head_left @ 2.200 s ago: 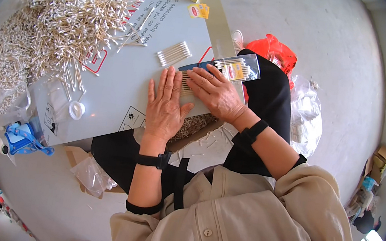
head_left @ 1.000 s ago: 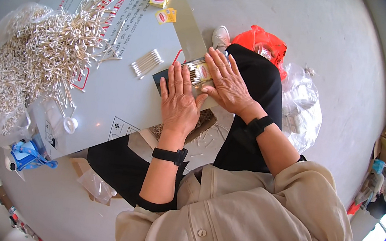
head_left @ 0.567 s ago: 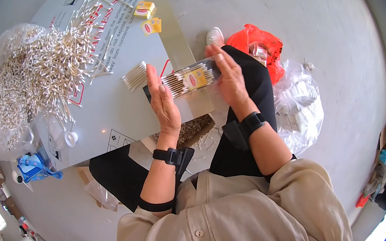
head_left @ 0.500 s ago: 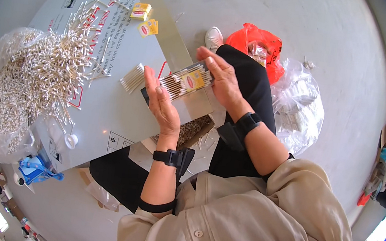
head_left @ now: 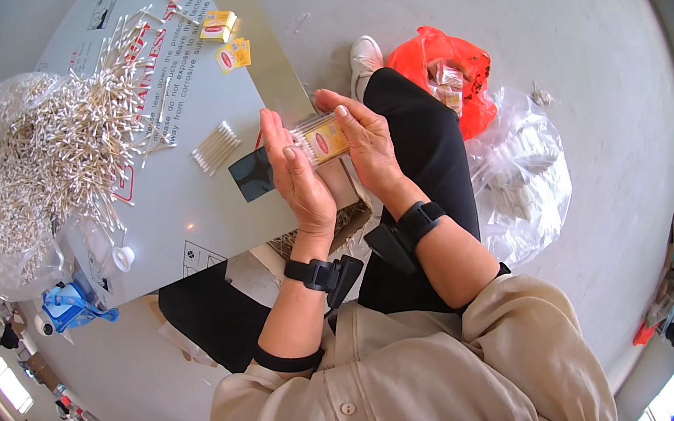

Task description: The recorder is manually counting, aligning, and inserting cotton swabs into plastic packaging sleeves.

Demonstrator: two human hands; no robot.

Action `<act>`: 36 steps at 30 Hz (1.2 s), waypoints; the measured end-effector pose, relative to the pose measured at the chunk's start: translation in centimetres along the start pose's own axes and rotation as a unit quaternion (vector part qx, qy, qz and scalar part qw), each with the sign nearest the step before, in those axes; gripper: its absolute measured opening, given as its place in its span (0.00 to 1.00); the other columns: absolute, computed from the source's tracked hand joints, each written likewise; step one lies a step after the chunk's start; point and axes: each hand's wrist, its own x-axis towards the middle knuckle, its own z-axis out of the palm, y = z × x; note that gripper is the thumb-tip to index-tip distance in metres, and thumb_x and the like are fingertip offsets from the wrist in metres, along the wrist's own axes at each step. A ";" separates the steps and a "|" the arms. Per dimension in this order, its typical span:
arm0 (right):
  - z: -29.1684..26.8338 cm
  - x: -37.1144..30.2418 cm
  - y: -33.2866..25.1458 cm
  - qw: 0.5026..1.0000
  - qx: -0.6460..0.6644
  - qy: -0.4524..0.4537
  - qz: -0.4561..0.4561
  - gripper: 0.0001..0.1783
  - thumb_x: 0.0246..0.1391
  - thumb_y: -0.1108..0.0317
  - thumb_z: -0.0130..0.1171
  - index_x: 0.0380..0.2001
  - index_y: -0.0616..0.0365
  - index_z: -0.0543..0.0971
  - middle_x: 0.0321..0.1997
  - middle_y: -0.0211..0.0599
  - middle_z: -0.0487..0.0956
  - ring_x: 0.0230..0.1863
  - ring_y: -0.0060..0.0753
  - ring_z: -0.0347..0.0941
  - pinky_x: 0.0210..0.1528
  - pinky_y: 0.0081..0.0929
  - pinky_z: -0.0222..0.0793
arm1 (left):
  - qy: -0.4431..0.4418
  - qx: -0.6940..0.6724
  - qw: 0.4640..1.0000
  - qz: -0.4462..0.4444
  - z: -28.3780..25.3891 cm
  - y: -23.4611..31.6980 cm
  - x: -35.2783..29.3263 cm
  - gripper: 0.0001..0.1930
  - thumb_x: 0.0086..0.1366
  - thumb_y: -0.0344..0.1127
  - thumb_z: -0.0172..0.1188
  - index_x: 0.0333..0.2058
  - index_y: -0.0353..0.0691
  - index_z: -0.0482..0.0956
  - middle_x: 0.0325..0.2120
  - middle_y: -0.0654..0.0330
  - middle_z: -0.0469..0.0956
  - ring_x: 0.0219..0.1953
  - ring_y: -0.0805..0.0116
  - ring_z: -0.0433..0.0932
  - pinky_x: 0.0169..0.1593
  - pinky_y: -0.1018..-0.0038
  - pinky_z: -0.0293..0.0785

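A bundle of cotton swabs with a yellow label card (head_left: pixel 326 137) is squeezed between my two hands above the table's edge. My left hand (head_left: pixel 304 182) presses its near left end, fingers straight and close together. At the bundle's other end, my right hand (head_left: pixel 370 148) is cupped, with the thumb along the card. The palms hide part of the bundle. A dark flat plate (head_left: pixel 252 174) lies beside my left hand at the table edge. Left of it rests a small row of loose cotton swabs (head_left: pixel 215 148).
A large heap of cotton swabs (head_left: pixel 60 154) spills from a clear bag on the table (head_left: pixel 168 247). Yellow label cards (head_left: pixel 233 55) lie farther back. On the floor to the right are a red bag (head_left: pixel 477 101) and a clear bag of packs (head_left: pixel 522 181). An open carton (head_left: pixel 350 221) stands below the edge.
My hands have come closer together, and the swabs that lay spread out between them are now gathered into a tighter bundle. More of the dark plate shows. The whole view has shifted slightly.
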 end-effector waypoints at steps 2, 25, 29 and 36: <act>0.0 0.0 0.0 1.000 0.004 -0.003 -0.004 0.20 0.69 0.62 0.50 0.58 0.62 0.75 0.56 0.38 0.78 0.58 0.27 0.71 0.62 0.26 0.66 | 0.007 -0.034 0.999 0.002 -0.2 -0.3 0.1 0.37 0.76 0.54 0.36 0.70 0.29 0.44 0.71 0.43 0.45 0.73 0.50 0.47 0.73 0.58 0.42; 9.2 -0.2 -0.3 0.784 -0.522 -0.145 -0.304 0.17 0.46 0.78 0.62 0.42 0.63 0.77 0.50 0.46 0.76 0.52 0.51 0.72 0.51 0.40 0.71 | 0.099 0.395 0.912 0.059 -18.8 0.8 1.5 0.15 0.62 0.24 0.57 0.48 0.36 0.75 0.47 0.53 0.76 0.48 0.57 0.73 0.53 0.63 0.69; 11.2 2.1 1.4 0.717 -0.585 -0.163 -0.341 0.21 0.48 0.77 0.60 0.49 0.67 0.75 0.58 0.50 0.72 0.62 0.52 0.66 0.62 0.41 0.66 | 0.050 0.435 0.890 0.125 -18.0 1.5 4.3 0.23 0.58 0.20 0.56 0.53 0.37 0.73 0.49 0.51 0.74 0.55 0.49 0.70 0.59 0.57 0.65; 11.3 2.9 2.4 0.719 -0.595 -0.139 -0.332 0.24 0.47 0.74 0.63 0.50 0.64 0.75 0.57 0.45 0.73 0.60 0.53 0.66 0.63 0.41 0.64 | 0.031 0.557 0.820 0.132 -23.1 2.4 10.8 0.20 0.51 0.22 0.66 0.45 0.41 0.78 0.43 0.58 0.73 0.51 0.54 0.69 0.55 0.58 0.66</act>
